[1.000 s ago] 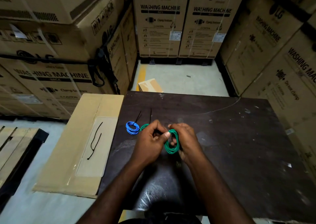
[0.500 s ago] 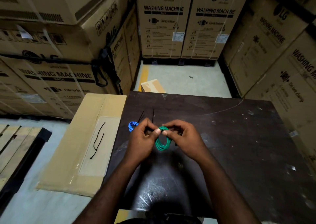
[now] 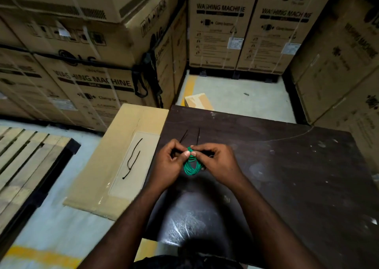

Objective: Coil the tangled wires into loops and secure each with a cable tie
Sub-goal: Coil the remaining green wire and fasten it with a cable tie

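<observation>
The left hand (image 3: 170, 162) and right hand (image 3: 219, 162) each pinch the top of the green wire coil (image 3: 191, 166), held just above the dark table (image 3: 287, 176). Two black cable ties (image 3: 198, 135) lie on the table just beyond the fingers, their near ends hidden by the hands. Two spare ties (image 3: 133, 158) lie on the flat cardboard (image 3: 123, 186) at left, and stacked cartons (image 3: 219, 33) surround the table.

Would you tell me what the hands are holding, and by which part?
The left hand and right hand both pinch the green coil at its top.
</observation>
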Demonstrator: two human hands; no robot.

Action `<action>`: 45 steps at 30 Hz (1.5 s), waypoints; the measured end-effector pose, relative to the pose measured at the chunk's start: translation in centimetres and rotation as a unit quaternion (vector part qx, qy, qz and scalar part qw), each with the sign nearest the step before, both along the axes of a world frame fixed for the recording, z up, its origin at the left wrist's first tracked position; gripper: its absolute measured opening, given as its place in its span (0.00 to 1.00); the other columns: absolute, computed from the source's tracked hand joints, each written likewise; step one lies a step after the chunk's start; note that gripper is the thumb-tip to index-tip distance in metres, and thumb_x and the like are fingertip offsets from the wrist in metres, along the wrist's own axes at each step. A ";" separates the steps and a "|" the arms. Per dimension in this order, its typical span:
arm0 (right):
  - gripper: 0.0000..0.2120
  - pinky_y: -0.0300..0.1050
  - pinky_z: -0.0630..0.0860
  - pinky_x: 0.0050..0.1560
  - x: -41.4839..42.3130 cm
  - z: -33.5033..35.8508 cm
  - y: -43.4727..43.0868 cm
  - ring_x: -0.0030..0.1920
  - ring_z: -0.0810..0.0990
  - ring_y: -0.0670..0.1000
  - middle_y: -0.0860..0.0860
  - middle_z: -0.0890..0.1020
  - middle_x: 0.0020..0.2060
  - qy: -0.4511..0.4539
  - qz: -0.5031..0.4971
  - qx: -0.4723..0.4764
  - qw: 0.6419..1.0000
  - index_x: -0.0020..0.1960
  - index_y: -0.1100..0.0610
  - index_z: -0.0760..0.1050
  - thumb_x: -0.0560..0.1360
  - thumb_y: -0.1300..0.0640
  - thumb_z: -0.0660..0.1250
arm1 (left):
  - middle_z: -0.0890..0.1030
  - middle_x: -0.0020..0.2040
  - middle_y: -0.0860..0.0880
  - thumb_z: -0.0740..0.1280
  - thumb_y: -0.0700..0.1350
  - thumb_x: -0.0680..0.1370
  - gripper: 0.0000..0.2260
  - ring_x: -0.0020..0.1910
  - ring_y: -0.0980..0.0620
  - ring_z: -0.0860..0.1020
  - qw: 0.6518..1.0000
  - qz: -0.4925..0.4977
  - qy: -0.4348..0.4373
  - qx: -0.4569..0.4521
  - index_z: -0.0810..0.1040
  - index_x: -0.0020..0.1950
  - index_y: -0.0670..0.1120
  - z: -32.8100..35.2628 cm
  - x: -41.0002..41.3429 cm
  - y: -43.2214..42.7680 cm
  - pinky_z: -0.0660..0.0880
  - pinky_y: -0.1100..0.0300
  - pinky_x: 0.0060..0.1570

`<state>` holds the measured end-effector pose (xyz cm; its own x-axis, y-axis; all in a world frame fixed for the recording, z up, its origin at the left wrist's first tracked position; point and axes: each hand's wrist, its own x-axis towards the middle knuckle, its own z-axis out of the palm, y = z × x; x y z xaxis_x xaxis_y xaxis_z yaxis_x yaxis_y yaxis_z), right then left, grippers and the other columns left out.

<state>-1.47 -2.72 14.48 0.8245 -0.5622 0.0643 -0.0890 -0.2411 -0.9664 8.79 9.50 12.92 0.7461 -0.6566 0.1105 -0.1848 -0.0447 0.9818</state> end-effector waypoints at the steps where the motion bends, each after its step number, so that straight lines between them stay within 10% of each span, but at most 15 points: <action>1: 0.07 0.41 0.81 0.35 0.4 -0.3 0.2 0.41 0.83 0.44 0.50 0.86 0.43 0.002 0.002 0.024 1.000 0.49 0.56 0.84 0.72 0.63 0.72 | 0.75 0.33 0.53 0.69 0.33 0.74 0.05 0.32 0.64 0.71 1.000 0.005 0.004 0.008 0.75 0.41 0.39 -0.4 0.3 0.2 0.69 0.70 0.37; 8: 0.08 0.48 0.80 0.29 3.5 -4.6 1.7 0.34 0.82 0.50 0.49 0.85 0.37 0.010 -0.005 0.118 0.993 0.45 0.53 0.83 0.73 0.65 0.71 | 0.83 0.44 0.46 0.68 0.34 0.75 0.07 0.46 0.50 0.79 0.990 0.023 0.134 0.039 0.81 0.45 0.46 -3.5 2.9 2.4 0.76 0.46 0.55; 17: 0.07 0.38 0.76 0.23 5.9 -7.7 2.4 0.24 0.78 0.45 0.55 0.83 0.36 0.063 -0.006 0.118 0.991 0.50 0.67 0.81 0.73 0.67 0.69 | 0.84 0.48 0.44 0.68 0.39 0.74 0.06 0.48 0.47 0.81 0.971 0.096 0.186 0.114 0.82 0.45 0.50 -7.8 5.2 5.0 0.77 0.47 0.55; 22: 0.07 0.37 0.74 0.22 6.0 -9.5 2.8 0.22 0.77 0.45 0.48 0.83 0.31 0.084 -0.002 0.141 0.986 0.50 0.69 0.80 0.73 0.67 0.70 | 0.84 0.43 0.50 0.66 0.40 0.74 0.05 0.47 0.49 0.81 0.917 0.238 0.053 0.317 0.81 0.42 0.49 -10.7 6.6 7.2 0.67 0.65 0.43; 45: 0.02 0.41 0.76 0.26 5.0 -12.1 4.8 0.32 0.79 0.54 0.58 0.84 0.36 0.130 0.027 0.144 0.981 0.42 0.57 0.82 0.72 0.63 0.71 | 0.74 0.51 0.39 0.66 0.38 0.74 0.03 0.47 0.38 0.77 0.864 0.204 -0.070 0.456 0.79 0.46 0.42 -15.5 9.6 11.2 0.73 0.51 0.51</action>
<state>3.55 2.05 2.42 0.8210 -0.4816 -0.3067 -0.3362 0.0266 -0.9414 18.34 20.69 -2.53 0.9568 -0.2044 -0.2067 -0.0850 -0.8766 0.4737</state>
